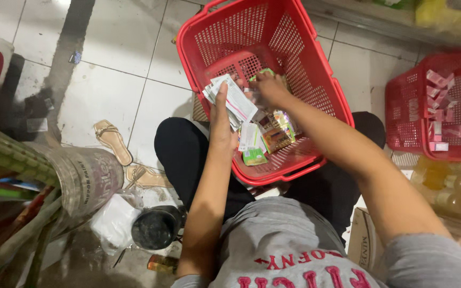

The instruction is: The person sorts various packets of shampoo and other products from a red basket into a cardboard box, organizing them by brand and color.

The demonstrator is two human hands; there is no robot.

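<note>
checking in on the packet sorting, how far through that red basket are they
Roughly midway, by the look of it. The left hand already holds a fanned stack of white packets. The right hand is reaching into the red basket among the contents. Still left: a loose pile of small boxes and sachets on the basket floor. A second red basket to the right holds pink packets.

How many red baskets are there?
2. One red basket sits on the floor in front of the person, with both hands reaching into it. A second red basket is at the right edge, partly cut off. More could be out of view.
</note>
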